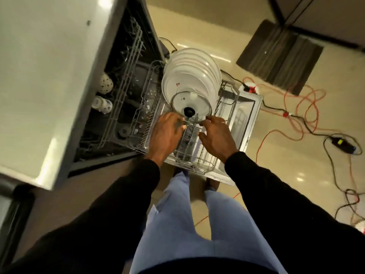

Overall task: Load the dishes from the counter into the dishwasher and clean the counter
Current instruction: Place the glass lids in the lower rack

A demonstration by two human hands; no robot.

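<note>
A glass lid (194, 102) with a black knob stands on edge in the pulled-out lower rack (229, 113) of the dishwasher, leaning against a row of several white plates (192, 73). My left hand (166, 133) grips the lid's near left rim. On the near right rim, my right hand (216, 135) pinches the lid with its fingertips. Both hands are over the rack's wire tines. The upper rack (126, 80) inside the machine holds patterned mugs (105, 84).
The white countertop (49, 76) runs along the left above the open dishwasher. The dishwasher door (250, 119) lies open under the rack. Orange and black cables (300, 107) trail over the tiled floor on the right. A dark mat (280, 56) lies beyond.
</note>
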